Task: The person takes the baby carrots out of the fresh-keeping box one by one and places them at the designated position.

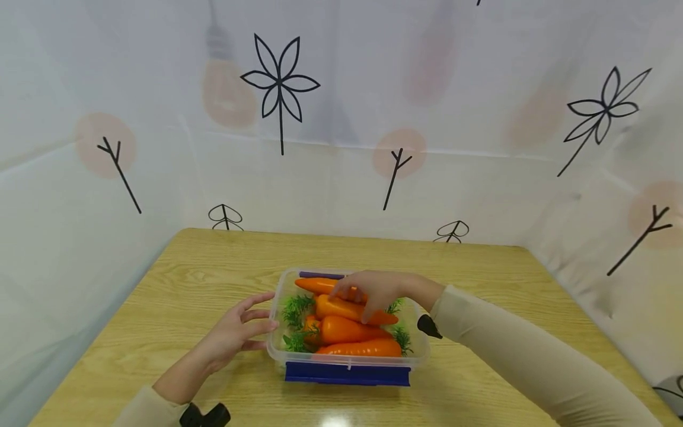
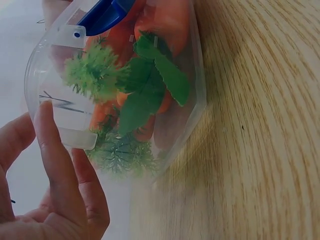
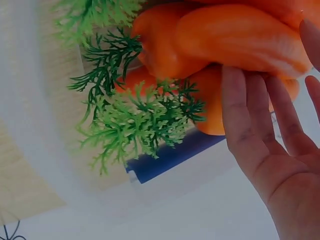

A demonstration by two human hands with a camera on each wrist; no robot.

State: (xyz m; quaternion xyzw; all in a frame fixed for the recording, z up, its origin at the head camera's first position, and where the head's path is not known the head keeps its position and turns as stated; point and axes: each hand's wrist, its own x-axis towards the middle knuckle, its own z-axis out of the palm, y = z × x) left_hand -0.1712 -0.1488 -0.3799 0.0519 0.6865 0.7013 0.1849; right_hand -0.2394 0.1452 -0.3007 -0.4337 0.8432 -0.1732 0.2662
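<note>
A clear plastic storage box [image 1: 418,356] with blue latches sits on the table, its top uncovered. Inside lie several orange toy carrots [image 1: 354,349] with green feathery tops [image 1: 297,309]. My right hand [image 1: 376,290] reaches in from above. Its fingers and thumb lie either side of an upper carrot [image 1: 331,305], and in the right wrist view the nearly straight fingers [image 3: 240,105] touch the carrots. At the box's left end, my left hand [image 1: 240,332] has its fingers spread, with fingertips [image 2: 46,112] at the wall and rim.
The wooden table [image 1: 203,267] extends around the box. Behind it and at both sides hangs a pale curtain [image 1: 331,196] with printed plants. Black straps or mounts [image 1: 205,415] show at both wrists. Broad green leaves [image 2: 145,85] show through the box's end wall.
</note>
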